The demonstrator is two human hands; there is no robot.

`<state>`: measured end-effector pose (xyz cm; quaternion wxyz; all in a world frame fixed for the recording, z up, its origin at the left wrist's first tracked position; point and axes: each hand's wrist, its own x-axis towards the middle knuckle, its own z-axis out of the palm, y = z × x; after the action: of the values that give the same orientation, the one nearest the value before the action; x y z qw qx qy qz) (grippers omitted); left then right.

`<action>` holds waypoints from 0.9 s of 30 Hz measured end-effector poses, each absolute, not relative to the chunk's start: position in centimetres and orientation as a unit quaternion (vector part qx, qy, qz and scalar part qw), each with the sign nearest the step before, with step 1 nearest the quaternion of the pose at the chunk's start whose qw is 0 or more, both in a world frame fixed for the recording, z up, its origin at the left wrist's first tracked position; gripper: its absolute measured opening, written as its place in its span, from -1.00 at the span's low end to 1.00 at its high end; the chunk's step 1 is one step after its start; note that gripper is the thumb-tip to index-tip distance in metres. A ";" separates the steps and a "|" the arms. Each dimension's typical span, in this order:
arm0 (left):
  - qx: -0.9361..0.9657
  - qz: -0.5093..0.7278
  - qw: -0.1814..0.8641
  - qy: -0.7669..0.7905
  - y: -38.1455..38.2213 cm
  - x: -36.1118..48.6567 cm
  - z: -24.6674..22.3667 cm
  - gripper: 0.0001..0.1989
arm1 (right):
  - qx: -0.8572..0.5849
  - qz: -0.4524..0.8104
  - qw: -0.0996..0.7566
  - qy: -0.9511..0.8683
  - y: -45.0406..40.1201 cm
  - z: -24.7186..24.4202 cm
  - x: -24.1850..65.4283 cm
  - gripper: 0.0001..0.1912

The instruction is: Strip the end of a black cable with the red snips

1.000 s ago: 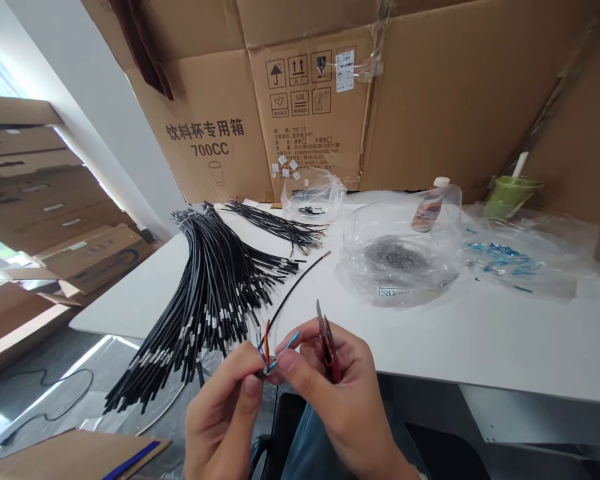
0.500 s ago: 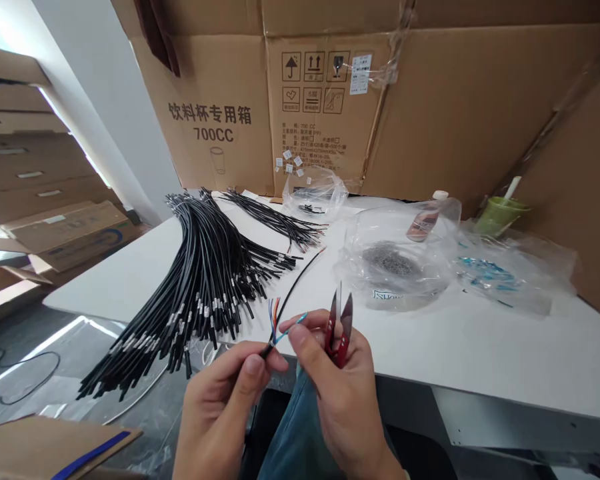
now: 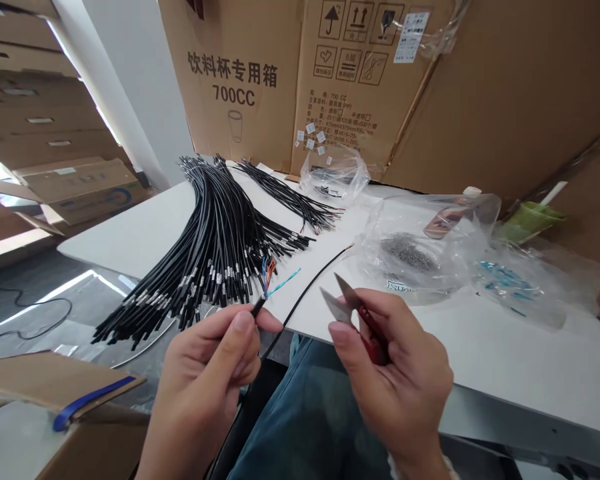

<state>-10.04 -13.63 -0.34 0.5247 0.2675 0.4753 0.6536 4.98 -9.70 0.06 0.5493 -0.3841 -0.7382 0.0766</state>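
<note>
Between thumb and fingers, my left hand [image 3: 217, 367] pinches a black cable [image 3: 307, 290] close to its stripped end. Thin coloured wires [image 3: 269, 270] fan out above the fingertips, blue and orange-red ones together, and a light blue strand [image 3: 286, 283] leans off to the right. The cable's other end lies on the table, its tip bare. My right hand [image 3: 395, 360] is closed around red-handled thread snips [image 3: 357, 313], whose two blades stand apart and point up and left. The blades are clear of the wires.
A thick bundle of black cables [image 3: 220, 227] covers the table's left side, a smaller bundle [image 3: 295, 197] behind it. Clear bags hold small metal pieces [image 3: 407, 257] and blue pieces [image 3: 505, 283]. A green cup [image 3: 527, 223] stands far right. Cardboard [image 3: 240, 33] walls the back.
My right hand has let go of the light blue strand and moved right, bringing the snips forward with blades apart. My left hand still holds the cable. The view has shifted downward.
</note>
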 end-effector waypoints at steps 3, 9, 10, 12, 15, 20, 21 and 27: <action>0.264 0.658 0.518 0.478 -13.7 -9.9 -0.1 -0.74 | -0.332 -0.058 0.485 -0.807 -9.1 1.0 5.3 -0.78; 0.268 0.657 0.519 0.477 -13.7 -9.9 -0.5 -0.72 | -0.317 -0.135 0.427 -0.836 -8.3 1.3 5.2 -0.68; 0.267 0.656 0.520 0.476 -13.7 -10.0 -0.6 -0.72 | -0.316 -0.133 0.426 -0.837 -8.3 1.2 5.1 -0.68; 0.265 0.657 0.522 0.475 -13.6 -10.0 -0.7 -0.73 | -0.315 -0.124 0.425 -0.839 -8.4 1.0 5.0 -0.69; 0.269 0.650 0.530 0.474 -13.6 -10.2 -0.7 -0.72 | -0.314 -0.116 0.426 -0.840 -8.5 0.9 5.0 -0.68; 0.261 0.652 0.530 0.476 -13.5 -10.1 -0.5 -0.73 | -0.312 -0.104 0.430 -0.841 -8.6 0.6 5.0 -0.70; 0.257 0.653 0.528 0.478 -13.5 -10.1 -0.6 -0.73 | -0.312 -0.102 0.430 -0.841 -8.6 0.6 4.9 -0.70; 0.263 0.645 0.533 0.479 -13.6 -10.1 -0.7 -0.72 | -0.314 -0.090 0.428 -0.843 -8.5 0.8 4.8 -0.69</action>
<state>-10.14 -13.65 -0.69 0.5334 0.2633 0.4791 0.6455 4.78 -8.50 0.75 0.4280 -0.3138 -0.8427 -0.0902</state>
